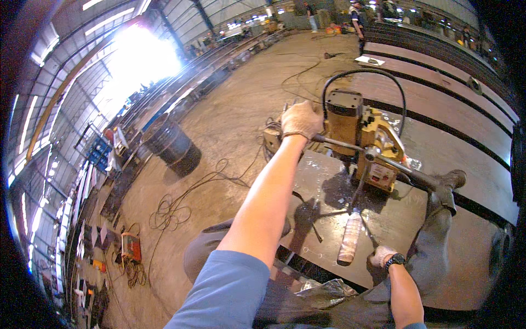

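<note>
A magnetic-base drill (344, 118) with a yellowish body stands on a steel plate (323, 181), and a black cable arches over it. My gloved left hand (301, 119) is closed by the outer end of the drill's long feed lever (339, 144); its fingers are partly hidden. Low on the right, my gloved right hand (382, 256) is closed round a thin dark rod (370, 233) that points toward the drill's foot. Between that hand and the drill is a cloudy brownish plastic bottle (349, 241) with a dark tube at its neck. Metal chips lie around the drill.
Long steel plates (438, 104) with dark gaps run off to the right. A dark drum (172, 145) stands on the floor at left, with loose cables (172, 211) nearer. An orange-red machine (131, 247) sits at lower left. People (357, 22) stand far back.
</note>
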A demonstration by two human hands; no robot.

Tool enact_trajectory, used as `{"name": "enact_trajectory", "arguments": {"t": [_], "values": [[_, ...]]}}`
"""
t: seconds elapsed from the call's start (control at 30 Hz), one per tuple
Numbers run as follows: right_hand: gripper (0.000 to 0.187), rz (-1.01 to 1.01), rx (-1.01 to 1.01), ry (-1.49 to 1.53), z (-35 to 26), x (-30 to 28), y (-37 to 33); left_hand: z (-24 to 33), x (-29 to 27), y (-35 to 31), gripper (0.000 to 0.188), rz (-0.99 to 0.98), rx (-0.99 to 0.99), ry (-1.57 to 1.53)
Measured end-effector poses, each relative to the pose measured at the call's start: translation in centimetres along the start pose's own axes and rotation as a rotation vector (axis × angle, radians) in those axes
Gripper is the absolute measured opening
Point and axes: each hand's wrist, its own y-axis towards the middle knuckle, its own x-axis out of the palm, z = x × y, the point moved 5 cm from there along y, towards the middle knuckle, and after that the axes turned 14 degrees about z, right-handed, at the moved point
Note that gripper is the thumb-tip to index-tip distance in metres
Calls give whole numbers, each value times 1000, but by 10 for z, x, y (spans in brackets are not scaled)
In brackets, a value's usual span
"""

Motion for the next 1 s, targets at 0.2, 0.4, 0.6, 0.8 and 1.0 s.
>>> {"name": "enact_trajectory", "arguments": {"t": [0.2,0.4,0.6,0.8,1.0], "values": [[55,-19,11,-21,-3,-12,-7,-1,2,-3,52,66,28,27],[56,-9,-33,-46,-2,-4,-2,-1,3,-3,53,37,0,19],[50,-25,-4,-22,-5,-14,-9,1,6,-2,53,33,9,15],[52,-21,-27,-24,-4,-10,-9,3,2,-3,51,35,14,20],[50,23,-41,-40,1,-4,-4,7,2,-5,50,32,17,23]]}}
